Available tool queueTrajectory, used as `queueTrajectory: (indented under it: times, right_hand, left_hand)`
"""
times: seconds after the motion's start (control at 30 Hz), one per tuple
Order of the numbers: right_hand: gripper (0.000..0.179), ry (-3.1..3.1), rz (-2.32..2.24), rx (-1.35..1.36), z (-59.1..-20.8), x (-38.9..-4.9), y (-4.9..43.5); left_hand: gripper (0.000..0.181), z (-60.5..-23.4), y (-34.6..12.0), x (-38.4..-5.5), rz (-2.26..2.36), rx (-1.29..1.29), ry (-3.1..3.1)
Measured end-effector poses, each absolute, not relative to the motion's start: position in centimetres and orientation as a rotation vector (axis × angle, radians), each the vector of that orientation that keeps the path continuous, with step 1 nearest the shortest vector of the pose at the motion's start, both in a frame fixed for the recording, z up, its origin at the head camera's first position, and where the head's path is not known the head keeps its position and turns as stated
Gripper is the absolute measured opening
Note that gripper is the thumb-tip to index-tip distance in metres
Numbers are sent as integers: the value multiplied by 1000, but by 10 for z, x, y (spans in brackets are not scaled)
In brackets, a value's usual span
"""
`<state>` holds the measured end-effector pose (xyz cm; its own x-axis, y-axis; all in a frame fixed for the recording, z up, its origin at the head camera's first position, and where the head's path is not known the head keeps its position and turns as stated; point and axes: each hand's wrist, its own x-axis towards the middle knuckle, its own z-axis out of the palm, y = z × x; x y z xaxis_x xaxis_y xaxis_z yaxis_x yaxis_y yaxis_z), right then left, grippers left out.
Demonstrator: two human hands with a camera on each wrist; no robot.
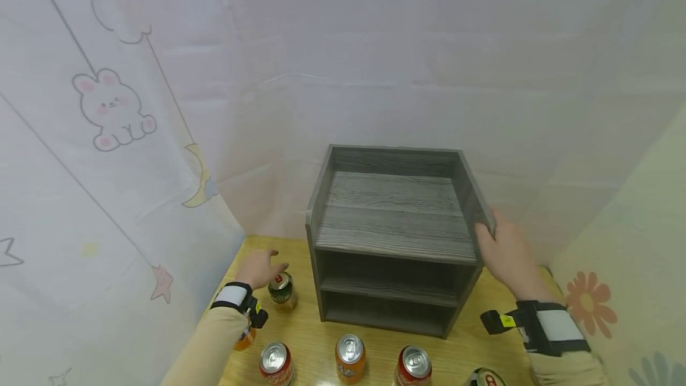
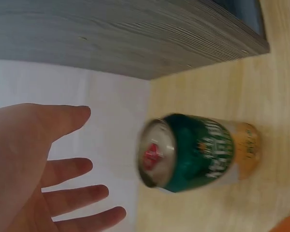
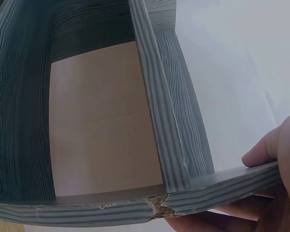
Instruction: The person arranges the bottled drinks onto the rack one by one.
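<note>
A grey wood-grain shelf unit (image 1: 393,219) with an open top tray and two lower compartments stands on the table. My right hand (image 1: 509,255) grips the upper edge of its right side panel, thumb on the inner face and fingers outside. In the right wrist view that panel's front edge is chipped (image 3: 160,207). Left of the shelf, my left hand (image 1: 259,268) holds nothing, its thumb and fingers spread apart. A green and gold drink can (image 2: 198,152) stands upright by it, with a gap between fingertips and can in the left wrist view.
Along the front of the wooden table (image 1: 316,353) stand a red can (image 1: 277,367), an orange can (image 1: 351,361), another red can (image 1: 414,368) and a dark can (image 1: 484,379). My left wrist partly hides another orange can (image 1: 243,340). Printed white sheeting (image 1: 177,243) encloses the back and sides.
</note>
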<state>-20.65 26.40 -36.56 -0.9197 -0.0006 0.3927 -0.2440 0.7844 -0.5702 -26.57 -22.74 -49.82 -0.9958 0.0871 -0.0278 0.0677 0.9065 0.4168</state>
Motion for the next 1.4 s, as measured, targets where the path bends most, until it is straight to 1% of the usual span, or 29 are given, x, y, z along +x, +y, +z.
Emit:
queueTrajectory:
  times: [0.17,0.3,0.6,0.77,0.97,1.17,1.4]
  right_hand:
    - [51,-2604,921,179,-367,-207,264]
    - [49,-2603,948,147,-368,-207,263]
    - [48,-2585,972,104,-369,-206,262]
    - [47,-2571,952,103,-370,-205,261]
    - [48,-2570,947,114,-371,-206,260]
    - [46,-2559,938,112,-373,-207,259]
    - [45,-2536,950,119,-374,-208,260]
  left_hand:
    - [58,-534,-237,-269,743,67,2967]
    - [58,-549,-235,-270,787,76,2985]
    - [72,-561,-222,-267,811,75,2985]
    - [71,-574,-222,-267,804,135,3020]
    - [64,-587,-223,-265,801,152,3071]
    - [61,-581,-218,-257,772,107,3099]
    - [61,-581,-216,-261,801,78,3076]
